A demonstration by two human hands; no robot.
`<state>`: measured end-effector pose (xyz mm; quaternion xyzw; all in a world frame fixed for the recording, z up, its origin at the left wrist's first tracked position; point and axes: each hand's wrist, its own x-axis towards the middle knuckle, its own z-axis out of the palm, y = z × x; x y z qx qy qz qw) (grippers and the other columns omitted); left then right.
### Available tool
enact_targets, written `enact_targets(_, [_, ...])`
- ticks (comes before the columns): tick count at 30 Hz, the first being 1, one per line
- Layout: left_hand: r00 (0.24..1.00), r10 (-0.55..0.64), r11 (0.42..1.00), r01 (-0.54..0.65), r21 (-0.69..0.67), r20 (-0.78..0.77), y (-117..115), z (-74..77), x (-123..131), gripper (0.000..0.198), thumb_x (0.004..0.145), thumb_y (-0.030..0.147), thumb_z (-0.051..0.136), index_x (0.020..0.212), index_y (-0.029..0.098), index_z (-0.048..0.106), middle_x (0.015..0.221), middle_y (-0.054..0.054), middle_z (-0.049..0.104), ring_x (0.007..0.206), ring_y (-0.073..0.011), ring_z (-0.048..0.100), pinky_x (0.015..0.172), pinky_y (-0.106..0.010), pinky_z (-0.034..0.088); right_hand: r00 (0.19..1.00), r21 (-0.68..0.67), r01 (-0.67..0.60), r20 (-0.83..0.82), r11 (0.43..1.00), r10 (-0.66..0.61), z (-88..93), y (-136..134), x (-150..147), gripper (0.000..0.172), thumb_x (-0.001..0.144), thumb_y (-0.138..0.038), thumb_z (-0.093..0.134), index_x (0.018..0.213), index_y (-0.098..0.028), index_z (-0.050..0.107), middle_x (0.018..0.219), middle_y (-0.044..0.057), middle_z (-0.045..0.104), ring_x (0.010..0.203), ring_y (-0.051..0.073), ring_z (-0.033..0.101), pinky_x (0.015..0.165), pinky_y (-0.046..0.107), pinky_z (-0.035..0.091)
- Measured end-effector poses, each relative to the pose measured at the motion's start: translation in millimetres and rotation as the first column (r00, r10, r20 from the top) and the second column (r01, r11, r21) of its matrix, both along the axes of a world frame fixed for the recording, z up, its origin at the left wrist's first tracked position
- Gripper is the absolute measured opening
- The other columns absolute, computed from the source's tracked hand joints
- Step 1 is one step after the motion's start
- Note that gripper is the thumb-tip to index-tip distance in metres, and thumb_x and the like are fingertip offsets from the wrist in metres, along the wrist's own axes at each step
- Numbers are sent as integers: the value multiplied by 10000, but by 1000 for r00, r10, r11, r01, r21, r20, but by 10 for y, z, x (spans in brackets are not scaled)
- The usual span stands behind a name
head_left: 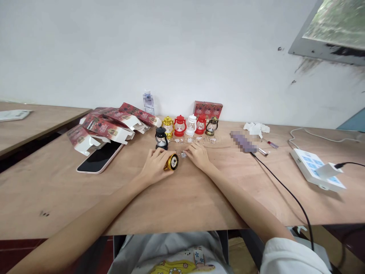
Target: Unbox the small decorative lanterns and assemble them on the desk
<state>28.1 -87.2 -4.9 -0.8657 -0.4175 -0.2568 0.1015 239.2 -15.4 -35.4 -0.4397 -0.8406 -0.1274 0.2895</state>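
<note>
My left hand [156,164] is wrapped round a small gold lantern [171,162] lying on its side on the wooden table [182,198], its dark base facing me. My right hand [197,155] rests just right of it, fingers curled over small metal parts [183,154]; what it pinches is too small to name. Behind my hands a black lantern [161,138] stands upright. Further back stands a row of lanterns: gold [168,126], red [180,126], white [191,125], another red [201,125] and a dark bronze one [211,126]. Tiny loose parts lie in front of that row.
Red flattened cartons [108,125] pile up at the left over a phone [98,160]. Two red boxes [207,109] and a water bottle [148,102] stand by the wall. At the right lie a screwdriver [270,143], white scraps [256,128], a cabled tool [262,152] and a power strip [316,169].
</note>
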Motion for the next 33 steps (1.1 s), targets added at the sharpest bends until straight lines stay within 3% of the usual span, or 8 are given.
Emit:
enact_targets(4, [1000, 1, 1000, -1, -16, 5, -4, 5, 2, 403, 738, 272, 593, 1124, 187, 513, 1077, -78, 653, 964, -257, 519, 784, -375, 303, 993, -133, -111, -48, 985, 106, 11, -5, -8, 204, 908, -257, 482, 993, -151, 634, 1016, 106, 669, 986, 222, 587, 855, 355, 451])
enact_targets(8, [1000, -17, 1000, 17, -4, 8, -8, 9, -2, 402, 739, 264, 591, 1124, 182, 510, 1069, -74, 654, 963, -253, 518, 787, -376, 309, 956, -282, -294, -77, 913, 284, -7, -40, -14, 315, 923, -221, 427, 1203, -158, 556, 1253, 107, 585, 1170, 206, 532, 985, 367, 422])
enact_targets(14, [1000, -23, 1000, 23, 2, 13, -18, 10, 9, 399, 728, 257, 599, 1112, 186, 515, 1062, -71, 658, 964, -255, 523, 781, -375, 311, 946, -335, -323, -88, 885, 312, -47, -115, -38, 491, 902, -236, 447, 1378, -145, 365, 1397, 136, 439, 1284, 232, 429, 1047, 425, 378])
enact_targets(21, [1000, -28, 1000, 28, 6, 4, -17, 5, 5, 410, 730, 263, 599, 1122, 178, 512, 1073, -75, 655, 963, -254, 522, 787, -379, 308, 962, -304, -263, -7, 916, 274, -3, -140, -54, 420, 908, -241, 440, 1313, -133, 460, 1376, 143, 464, 1269, 247, 444, 1041, 439, 379])
enact_targets(25, [1000, -30, 999, 30, 14, 1, -14, 3, 7, 396, 736, 260, 594, 1115, 179, 514, 1064, -74, 657, 960, -255, 521, 784, -376, 307, 946, -258, -314, -4, 914, 324, -20, -120, -65, 387, 896, -198, 454, 1271, -113, 502, 1352, 149, 490, 1272, 229, 441, 1079, 425, 345])
enact_targets(33, [1000, -23, 1000, 23, 10, -2, -12, -2, 6, 409, 728, 261, 595, 1120, 179, 516, 1052, -71, 659, 954, -254, 520, 785, -377, 311, 951, -306, -297, -13, 905, 308, -34, -139, -78, 336, 900, -170, 450, 1217, -104, 540, 1246, 143, 582, 1154, 211, 538, 1001, 379, 427])
